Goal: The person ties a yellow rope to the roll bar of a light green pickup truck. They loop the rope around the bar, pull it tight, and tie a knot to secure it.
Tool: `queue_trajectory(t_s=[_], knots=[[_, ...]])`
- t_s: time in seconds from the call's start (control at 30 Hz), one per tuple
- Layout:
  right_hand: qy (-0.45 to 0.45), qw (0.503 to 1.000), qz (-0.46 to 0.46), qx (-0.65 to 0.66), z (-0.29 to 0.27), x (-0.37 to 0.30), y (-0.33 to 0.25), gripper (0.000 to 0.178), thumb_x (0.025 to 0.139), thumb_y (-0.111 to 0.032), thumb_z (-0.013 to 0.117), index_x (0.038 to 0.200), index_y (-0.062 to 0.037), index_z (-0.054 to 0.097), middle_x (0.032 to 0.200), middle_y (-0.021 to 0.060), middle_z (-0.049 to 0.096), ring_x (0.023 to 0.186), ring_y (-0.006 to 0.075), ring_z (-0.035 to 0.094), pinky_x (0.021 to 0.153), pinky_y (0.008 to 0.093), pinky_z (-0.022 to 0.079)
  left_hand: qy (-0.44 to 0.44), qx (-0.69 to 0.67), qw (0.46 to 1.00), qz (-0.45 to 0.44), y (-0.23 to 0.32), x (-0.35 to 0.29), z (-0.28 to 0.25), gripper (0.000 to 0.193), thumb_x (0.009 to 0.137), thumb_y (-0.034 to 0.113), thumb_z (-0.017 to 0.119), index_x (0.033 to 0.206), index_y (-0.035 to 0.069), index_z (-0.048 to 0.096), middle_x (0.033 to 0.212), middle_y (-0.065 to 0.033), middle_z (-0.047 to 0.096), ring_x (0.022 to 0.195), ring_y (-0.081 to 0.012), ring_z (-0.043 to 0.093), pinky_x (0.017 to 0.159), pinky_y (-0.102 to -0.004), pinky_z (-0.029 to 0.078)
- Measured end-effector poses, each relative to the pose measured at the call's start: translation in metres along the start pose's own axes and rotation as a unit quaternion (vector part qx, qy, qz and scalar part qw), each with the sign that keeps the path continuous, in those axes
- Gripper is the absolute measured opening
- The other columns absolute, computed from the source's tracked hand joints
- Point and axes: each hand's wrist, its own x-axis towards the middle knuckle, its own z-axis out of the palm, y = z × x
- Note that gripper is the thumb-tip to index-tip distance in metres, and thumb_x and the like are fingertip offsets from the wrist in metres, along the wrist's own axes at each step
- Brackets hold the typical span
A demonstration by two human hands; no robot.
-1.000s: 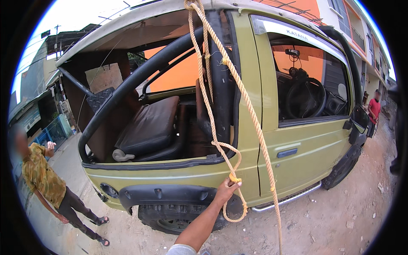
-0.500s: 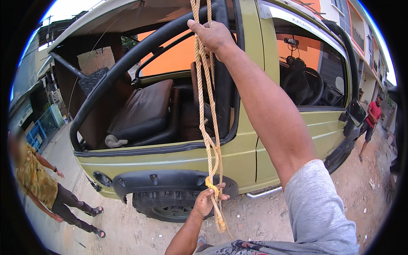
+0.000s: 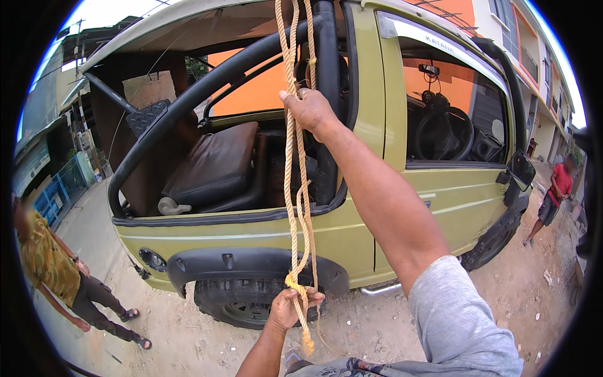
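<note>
Several strands of tan twisted rope (image 3: 289, 188) hang down in front of me from the upper edge of the view. My right hand (image 3: 312, 113) is raised at chest height or above, its fingers closed round the strands. Lower down, my left hand (image 3: 284, 309) grips the rope just beneath a yellowish knot (image 3: 293, 281). A frayed yellow end (image 3: 308, 343) dangles below that hand, and a thinner strand trails beside it. Behind the rope stands an olive-green off-road vehicle (image 3: 370, 232) with an open rear side and a black roll bar (image 3: 164, 116).
Inside the vehicle is a folded brown seat (image 3: 217, 164). Its rear tyre (image 3: 242, 303) and a silver side step (image 3: 381, 288) are near my left hand. A person in a patterned shirt (image 3: 53, 257) stands at left; another in red (image 3: 561, 181) stands far right on the dirt ground (image 3: 402, 333).
My right hand has slid down along the rope, closer to my left hand. My left hand stays at the knot, slightly left of before. The strands hang farther apart.
</note>
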Motion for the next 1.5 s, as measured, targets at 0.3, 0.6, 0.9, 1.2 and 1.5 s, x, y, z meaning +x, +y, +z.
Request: queue_trajectory(t_s=[0.3,0.6,0.9,1.2,1.5], knots=[[-0.042,0.974,0.017,0.221,-0.074,-0.093,-0.012,0.043,0.104,-0.040,0.046,0.084,-0.0039,0.058,0.053,-0.0058,0.039,0.042,0.0058,0.035,0.039,0.0242,0.028,0.040,-0.090,0.990,0.099,0.047,-0.026,0.032,0.060,0.091,0.029,0.057,0.137,-0.009,0.046,0.073,-0.0135,0.064,0.079,-0.0325,0.070,0.087,-0.0521,0.058],[-0.105,0.925,0.180,0.318,-0.086,-0.311,0.069,0.051,0.104,-0.045,0.046,0.090,0.0024,0.058,0.054,-0.0047,0.037,0.046,0.0053,0.036,0.044,0.0233,0.033,-0.131,-0.105,0.979,0.114,0.042,-0.002,0.092,0.078,0.102,0.055,0.035,0.157,0.005,0.012,0.056,-0.0093,0.050,0.045,-0.0222,0.054,0.074,-0.0497,0.057],[-0.220,0.922,0.287,-0.137,-0.098,-0.601,0.233,0.044,0.100,-0.040,0.049,0.118,-0.0039,0.067,0.095,0.0209,0.071,0.091,0.0342,0.070,0.081,0.0433,0.055,-0.021,0.246,0.941,0.231,0.123,0.050,0.133,0.078,0.098,0.069,0.031,0.157,0.018,0.022,0.105,-0.0168,0.068,0.089,-0.0246,0.069,0.092,-0.0432,0.052],[-0.084,0.924,0.294,-0.231,-0.104,-0.717,0.303,0.036,0.096,-0.035,0.054,0.107,-0.0043,0.070,0.094,0.0249,0.070,0.081,0.0354,0.069,0.069,0.0482,0.053,0.287,0.595,0.691,0.294,0.172,0.164,0.116,0.076,0.090,0.035,0.072,0.147,-0.002,0.039,0.143,-0.0209,0.048,0.133,-0.0296,0.047,0.112,-0.0405,0.036],[-0.041,0.903,0.353,-0.242,-0.022,-0.705,0.325,0.030,0.092,-0.028,0.060,0.108,-0.0039,0.067,0.087,0.0209,0.069,0.076,0.0326,0.066,0.067,0.0439,0.052,0.028,0.363,0.887,0.283,0.198,0.260,0.163,0.046,0.101,0.039,0.057,0.133,0.005,0.058,0.076,0.0023,0.054,0.066,-0.0075,0.054,0.066,-0.0243,0.049]])
